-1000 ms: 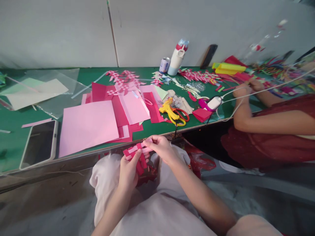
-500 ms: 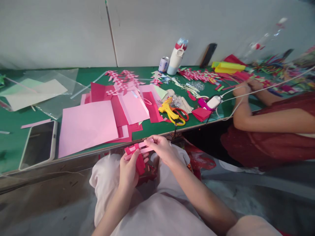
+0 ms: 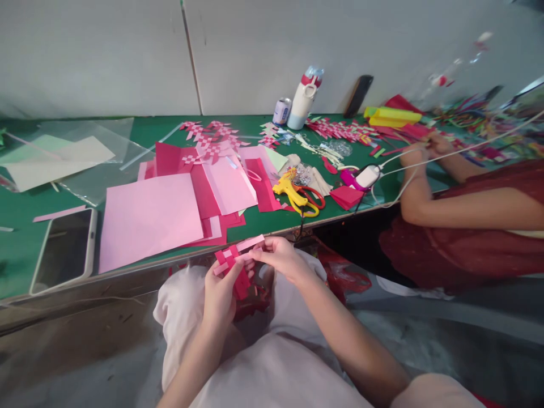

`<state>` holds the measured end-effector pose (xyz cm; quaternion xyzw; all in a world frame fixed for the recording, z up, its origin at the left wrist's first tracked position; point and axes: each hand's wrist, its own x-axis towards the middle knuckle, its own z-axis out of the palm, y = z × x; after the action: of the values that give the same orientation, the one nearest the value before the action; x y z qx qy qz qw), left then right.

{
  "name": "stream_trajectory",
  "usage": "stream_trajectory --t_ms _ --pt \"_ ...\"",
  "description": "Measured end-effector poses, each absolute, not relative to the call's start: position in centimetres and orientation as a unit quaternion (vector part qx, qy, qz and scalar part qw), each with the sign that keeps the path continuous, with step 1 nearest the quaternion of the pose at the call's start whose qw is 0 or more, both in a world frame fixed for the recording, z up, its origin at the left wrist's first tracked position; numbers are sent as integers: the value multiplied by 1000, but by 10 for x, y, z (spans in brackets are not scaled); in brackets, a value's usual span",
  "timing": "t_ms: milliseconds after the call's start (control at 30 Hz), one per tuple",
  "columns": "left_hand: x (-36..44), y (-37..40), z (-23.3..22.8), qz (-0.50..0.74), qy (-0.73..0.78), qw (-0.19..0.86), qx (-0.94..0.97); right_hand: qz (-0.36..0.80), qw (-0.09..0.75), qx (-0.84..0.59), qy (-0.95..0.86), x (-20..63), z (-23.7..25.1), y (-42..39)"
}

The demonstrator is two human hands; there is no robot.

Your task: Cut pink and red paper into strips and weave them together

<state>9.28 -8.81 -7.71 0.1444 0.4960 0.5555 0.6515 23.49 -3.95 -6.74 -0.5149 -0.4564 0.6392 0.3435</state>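
Observation:
Over my lap, just off the table's front edge, my left hand (image 3: 221, 286) pinches a woven piece of red and pink paper strips (image 3: 228, 256). Its red strips hang down below the thumb. My right hand (image 3: 278, 258) has its fingers closed on a light pink paper strip (image 3: 246, 256) that runs into the weave from the right. A second pink strip (image 3: 251, 242) sticks out above it, angled up to the right, with its end by my right fingers. Part of the weave is hidden behind my left thumb.
On the green table (image 3: 140, 127) lie pink paper sheets (image 3: 151, 221), a phone (image 3: 63, 249), yellow-handled scissors (image 3: 297, 198) and finished woven pieces (image 3: 212, 139). A flask (image 3: 304, 102) and a can (image 3: 281, 111) stand behind. At right, a co-worker's hands (image 3: 425, 150) work near white cables (image 3: 399, 170).
My right hand has shifted its pinch down and inward toward the weave. The upper pink strip now stands free of the fingertips, pointing up to the right. My left hand keeps its hold.

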Motion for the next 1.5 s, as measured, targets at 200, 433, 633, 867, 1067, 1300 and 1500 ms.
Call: stream_trajectory --t_ms 200,433,633,867,1067,1300,1500 --pt "93 -88 -80 562 464 669 145 648 357 -509 -439 234 -62 -38" --pt "92 -89 -86 566 450 675 144 640 389 -518 -413 234 -62 -35" --pt "92 -89 -85 566 439 685 137 636 388 -524 -412 233 -64 -34" --pt "91 -89 -79 554 443 696 114 640 389 -528 -400 234 -61 -36" --pt "91 -89 -80 560 436 696 107 620 390 -541 -413 239 -58 -35" --pt "90 -90 -84 562 427 700 108 635 388 -530 -407 242 -56 -35" --pt "90 -90 -85 561 425 702 107 645 382 -521 -408 238 -55 -35"
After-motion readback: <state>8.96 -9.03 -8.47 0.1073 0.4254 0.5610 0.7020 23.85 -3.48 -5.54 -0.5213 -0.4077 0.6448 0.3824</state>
